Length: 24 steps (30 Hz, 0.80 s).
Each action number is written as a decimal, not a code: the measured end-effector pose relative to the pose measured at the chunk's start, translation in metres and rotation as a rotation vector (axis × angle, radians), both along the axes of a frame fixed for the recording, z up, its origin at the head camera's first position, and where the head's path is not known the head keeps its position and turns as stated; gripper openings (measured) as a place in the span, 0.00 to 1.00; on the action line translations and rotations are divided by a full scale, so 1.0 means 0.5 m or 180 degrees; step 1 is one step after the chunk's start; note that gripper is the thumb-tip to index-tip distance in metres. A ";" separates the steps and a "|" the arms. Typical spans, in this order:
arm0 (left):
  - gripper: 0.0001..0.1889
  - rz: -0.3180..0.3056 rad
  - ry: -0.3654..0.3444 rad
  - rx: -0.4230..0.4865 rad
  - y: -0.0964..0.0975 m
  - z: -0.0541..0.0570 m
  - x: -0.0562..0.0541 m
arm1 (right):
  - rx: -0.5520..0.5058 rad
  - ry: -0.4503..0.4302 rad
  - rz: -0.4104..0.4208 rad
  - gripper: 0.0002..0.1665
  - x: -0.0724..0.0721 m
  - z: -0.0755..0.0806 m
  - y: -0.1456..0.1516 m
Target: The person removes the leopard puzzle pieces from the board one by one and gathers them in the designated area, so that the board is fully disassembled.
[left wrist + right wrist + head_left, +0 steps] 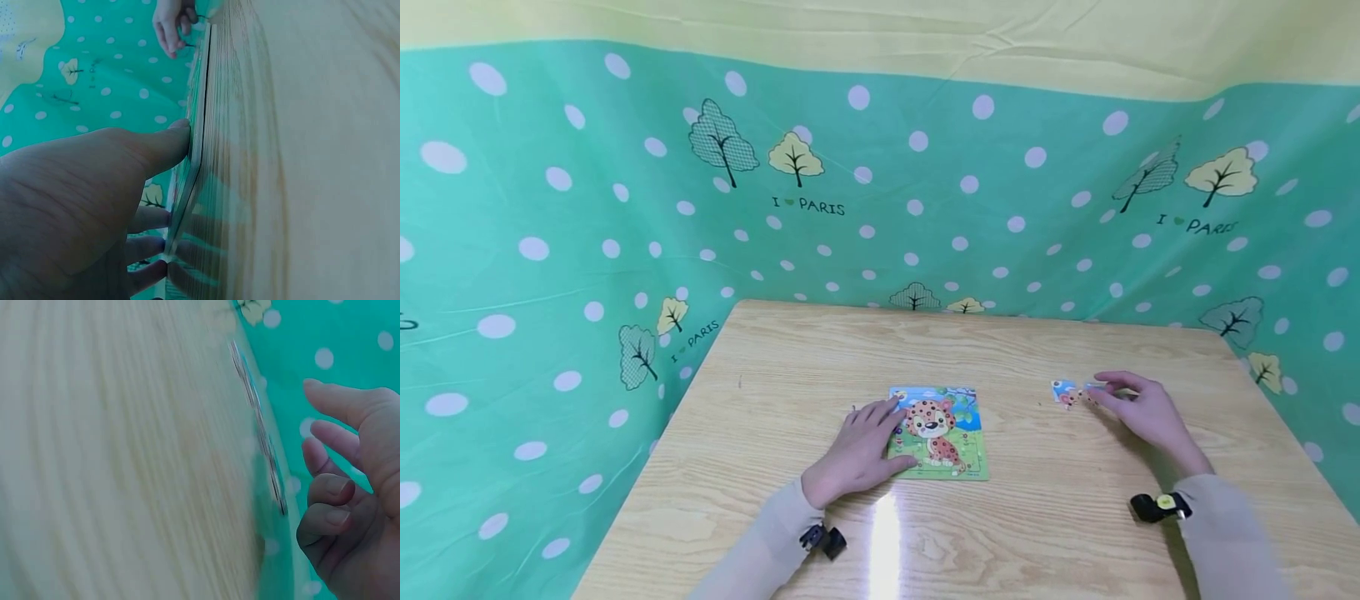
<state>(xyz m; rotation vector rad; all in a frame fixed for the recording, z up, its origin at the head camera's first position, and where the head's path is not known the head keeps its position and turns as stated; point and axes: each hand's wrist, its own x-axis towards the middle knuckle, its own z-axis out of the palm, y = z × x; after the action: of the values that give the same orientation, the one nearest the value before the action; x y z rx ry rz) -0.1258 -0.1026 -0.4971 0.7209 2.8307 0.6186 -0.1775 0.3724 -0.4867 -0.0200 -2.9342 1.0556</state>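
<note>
Where flat blue-and-pink jigsaw pieces (1067,395) lie right of the square green leopard-picture board (938,435), the nearer right hand (1146,412) is loosely parted, empty

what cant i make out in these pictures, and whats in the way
Leopard puzzle, left border, head view: partly covered by the left grip.
Loose puzzle pieces, right end, head view: partly behind the right grip, so no sure count.
The pieces' printed faces, right wrist view: seen nearly edge-on.
Wooden table, near edge, head view: cut off by the picture's bottom.
</note>
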 end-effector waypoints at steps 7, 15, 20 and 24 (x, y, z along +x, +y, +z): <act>0.44 0.0013 -0.0006 0.0005 0.000 0.000 0.000 | -0.0232 -0.0038 0.0165 0.32 -0.001 0.011 -0.048; 0.44 0.0004 0.0002 0.0000 0.001 0.001 0.000 | -0.0391 -0.0050 0.0315 0.29 -0.001 0.007 -0.092; 0.44 -0.0031 0.0030 0.0001 0.000 -0.001 0.001 | -0.0435 -0.0009 0.0301 0.28 0.000 0.001 -0.118; 0.44 -0.0030 0.0028 0.0013 0.000 -0.001 0.001 | -0.0517 0.0056 0.0277 0.26 0.001 -0.001 -0.141</act>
<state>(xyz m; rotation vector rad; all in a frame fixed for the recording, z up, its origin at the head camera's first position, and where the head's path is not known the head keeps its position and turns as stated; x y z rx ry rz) -0.1254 -0.1028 -0.4975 0.7392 2.8332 0.6214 -0.1770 0.3020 -0.4871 0.1143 -2.8491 1.2964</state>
